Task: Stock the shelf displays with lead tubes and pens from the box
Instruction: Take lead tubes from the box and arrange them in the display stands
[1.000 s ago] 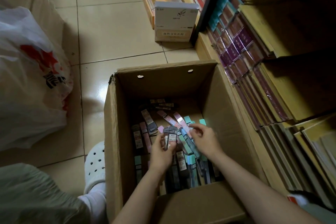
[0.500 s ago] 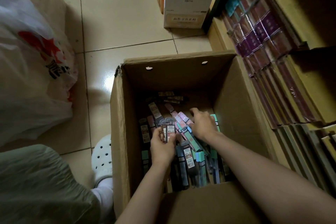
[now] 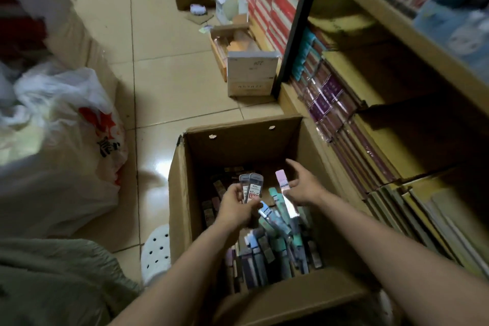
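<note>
Two grey lead tubes (image 3: 251, 188) now lifted above box (image 3: 176, 193), gripped in our left hand (image 3: 236, 206). Right hand (image 3: 304, 186) up from pile, pinching pink tube (image 3: 282, 180), other fingers spread. Both loads ready for shelf (image 3: 344, 119); many tubes remain in box.

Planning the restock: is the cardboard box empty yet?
No. The cardboard box is open on top, and many packets cover its bottom below both hands.

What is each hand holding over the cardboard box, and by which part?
Left hand grips two grey lead tubes by their lower ends. Right hand pinches a pink-topped clear tube near its middle.
</note>
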{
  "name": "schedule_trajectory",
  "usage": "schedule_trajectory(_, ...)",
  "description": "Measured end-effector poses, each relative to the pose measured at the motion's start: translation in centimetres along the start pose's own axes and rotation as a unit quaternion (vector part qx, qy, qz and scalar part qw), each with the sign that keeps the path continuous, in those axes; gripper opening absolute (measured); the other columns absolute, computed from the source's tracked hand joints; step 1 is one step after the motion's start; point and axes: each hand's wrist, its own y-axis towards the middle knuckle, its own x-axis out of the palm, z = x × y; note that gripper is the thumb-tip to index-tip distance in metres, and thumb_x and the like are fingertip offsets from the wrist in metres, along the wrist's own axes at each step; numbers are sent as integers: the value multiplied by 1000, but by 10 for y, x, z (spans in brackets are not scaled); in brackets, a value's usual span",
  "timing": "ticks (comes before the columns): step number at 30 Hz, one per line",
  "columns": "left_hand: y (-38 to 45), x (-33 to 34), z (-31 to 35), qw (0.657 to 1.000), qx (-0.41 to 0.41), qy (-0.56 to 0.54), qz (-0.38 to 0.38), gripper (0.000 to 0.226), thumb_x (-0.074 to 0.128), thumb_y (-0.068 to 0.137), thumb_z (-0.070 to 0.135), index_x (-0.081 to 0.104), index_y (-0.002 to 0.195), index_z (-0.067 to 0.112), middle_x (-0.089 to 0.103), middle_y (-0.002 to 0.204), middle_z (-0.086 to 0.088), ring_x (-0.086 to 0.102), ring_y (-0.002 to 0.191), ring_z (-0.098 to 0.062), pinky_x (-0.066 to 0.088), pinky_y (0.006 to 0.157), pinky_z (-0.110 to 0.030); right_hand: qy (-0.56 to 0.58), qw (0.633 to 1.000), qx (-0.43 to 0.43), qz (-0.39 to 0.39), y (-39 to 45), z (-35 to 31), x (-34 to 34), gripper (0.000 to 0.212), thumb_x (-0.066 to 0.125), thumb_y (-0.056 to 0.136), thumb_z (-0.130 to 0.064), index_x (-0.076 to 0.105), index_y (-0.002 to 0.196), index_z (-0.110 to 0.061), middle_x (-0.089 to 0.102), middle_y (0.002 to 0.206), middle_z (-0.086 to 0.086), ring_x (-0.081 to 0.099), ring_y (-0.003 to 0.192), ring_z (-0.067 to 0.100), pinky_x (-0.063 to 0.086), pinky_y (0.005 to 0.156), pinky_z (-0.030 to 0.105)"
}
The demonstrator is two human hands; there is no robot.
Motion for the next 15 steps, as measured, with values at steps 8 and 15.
schedule_trajectory(8, -9, 30, 158, 934, 177, 211, -225, 37, 65, 90, 10, 47, 121, 20, 63, 96, 1, 66, 80, -8, 52, 60, -19, 10, 979, -130, 160, -102, -84, -105, 53, 72, 78, -2, 53, 119, -29, 67, 85, 4, 70, 77, 22, 62, 65, 45)
schedule_trajectory(15, -41, 67, 232, 918, 232, 116, -301, 29, 57, 96, 17, 45, 121, 20, 65, 91, -8, 65, 61, -10, 51, 49, -24, -52, 914, -203, 348, -169, -116, -173, 31, 72, 86, -20, 50, 98, -37, 68, 85, 0, 69, 77, 17, 59, 76, 46)
